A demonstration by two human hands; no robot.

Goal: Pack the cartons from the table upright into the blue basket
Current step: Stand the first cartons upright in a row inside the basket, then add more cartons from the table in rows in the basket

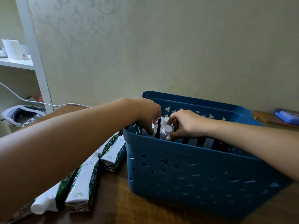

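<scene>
A blue plastic basket (186,167) with triangular cut-outs stands on the wooden table. In its left end stand upright white-and-green cartons with white screw caps (167,129). My left hand (145,113) reaches over the basket's left rim and its fingers press on the top of one upright carton. My right hand (184,125) comes from the right and pinches the top of the carton with the front cap. Several more cartons (84,180) lie flat on the table left of the basket, one (114,155) close against its wall.
A papered wall rises right behind the basket. A white shelf unit (32,50) stands at the far left with a white cable and a grey shoe (21,114) below. A blue flat object (287,116) lies at the far right.
</scene>
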